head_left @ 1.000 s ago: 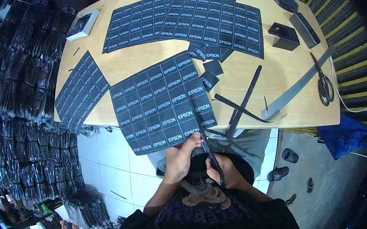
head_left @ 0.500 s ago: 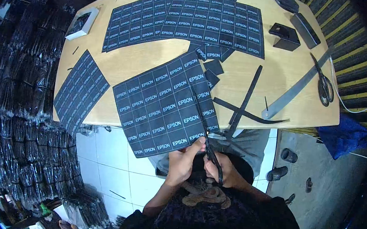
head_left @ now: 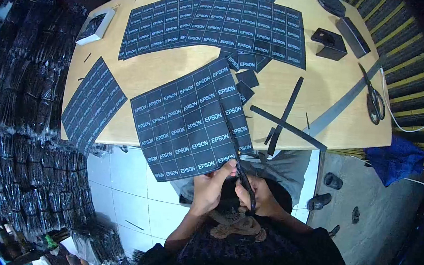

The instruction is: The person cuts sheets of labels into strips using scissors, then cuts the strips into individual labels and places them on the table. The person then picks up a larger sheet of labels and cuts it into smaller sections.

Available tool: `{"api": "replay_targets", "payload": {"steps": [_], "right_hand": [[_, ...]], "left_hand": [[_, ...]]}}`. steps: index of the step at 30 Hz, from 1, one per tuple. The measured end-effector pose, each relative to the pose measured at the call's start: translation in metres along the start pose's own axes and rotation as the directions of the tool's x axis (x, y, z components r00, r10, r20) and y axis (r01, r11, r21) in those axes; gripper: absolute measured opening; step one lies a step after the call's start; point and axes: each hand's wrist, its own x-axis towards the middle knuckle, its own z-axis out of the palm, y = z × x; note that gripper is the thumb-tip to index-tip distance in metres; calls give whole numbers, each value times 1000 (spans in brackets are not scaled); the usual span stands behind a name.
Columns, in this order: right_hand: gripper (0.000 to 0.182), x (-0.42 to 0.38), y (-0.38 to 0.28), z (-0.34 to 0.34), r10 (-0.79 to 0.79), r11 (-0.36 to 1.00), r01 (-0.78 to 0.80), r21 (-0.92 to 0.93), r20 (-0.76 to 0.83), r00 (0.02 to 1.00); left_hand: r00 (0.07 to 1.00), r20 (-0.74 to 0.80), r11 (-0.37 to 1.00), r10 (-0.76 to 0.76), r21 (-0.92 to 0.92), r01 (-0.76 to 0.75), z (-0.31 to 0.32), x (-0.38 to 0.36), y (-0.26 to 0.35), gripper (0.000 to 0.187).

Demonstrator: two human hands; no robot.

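A black sheet printed with a grid of EPSON labels (head_left: pixel 182 124) hangs over the near table edge. My left hand (head_left: pixel 212 186) pinches its lower edge near the right corner, thumb on top. Black scissors (head_left: pixel 245 179) are in my right hand (head_left: pixel 258 196), with fingers wrapped round the handles. Their blades point up along the sheet's rightmost column of labels. Small cut label pieces (head_left: pixel 248 78) lie just beyond the sheet. To the right, dark strips (head_left: pixel 289 124) lie crossed at the table edge.
Larger EPSON sheets (head_left: pixel 247 26) cover the far side of the table (head_left: pixel 347 110). A smaller sheet (head_left: pixel 95 101) overhangs the left edge. A second pair of scissors (head_left: pixel 375 102), a metal ruler (head_left: pixel 339 106), a black box (head_left: pixel 328 44) and a white box (head_left: pixel 95 27) lie around.
One dark strip at the near table edge has shifted and now lies straighter across the other. The scissors and sheet have barely moved between my hands.
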Motion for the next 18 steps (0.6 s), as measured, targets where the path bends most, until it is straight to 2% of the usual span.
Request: {"api": "replay_targets", "payload": {"steps": [4, 6, 7, 9, 12, 16, 18], "right_hand": [[19, 7, 8, -6, 3, 1000, -3, -11, 63, 998], [20, 10, 0, -2, -60, 987, 49, 155, 63, 996], [20, 11, 0, -3, -60, 987, 49, 154, 64, 996], [25, 11, 1, -6, -46, 999, 46, -8, 77, 996], [24, 12, 0, -3, -106, 991, 99, 86, 82, 991], [21, 12, -2, 2, -136, 984, 130, 123, 42, 990], [21, 11, 1, -3, 19, 1000, -19, -19, 24, 1000]], "left_hand": [[1000, 7, 999, -24, 40, 24, -2, -3, -4, 16], [999, 30, 998, -26, 56, 24, -1, -8, -7, 14], [999, 30, 998, -25, 54, 23, 0, -9, -6, 14], [998, 44, 999, 37, 5, -37, 1, -10, -5, 14], [997, 53, 998, 54, 8, -55, 1, -9, -4, 14], [998, 31, 998, 58, 26, -59, -1, -9, -9, 17], [998, 30, 998, 60, 32, -61, -1, -9, -9, 18]]}}
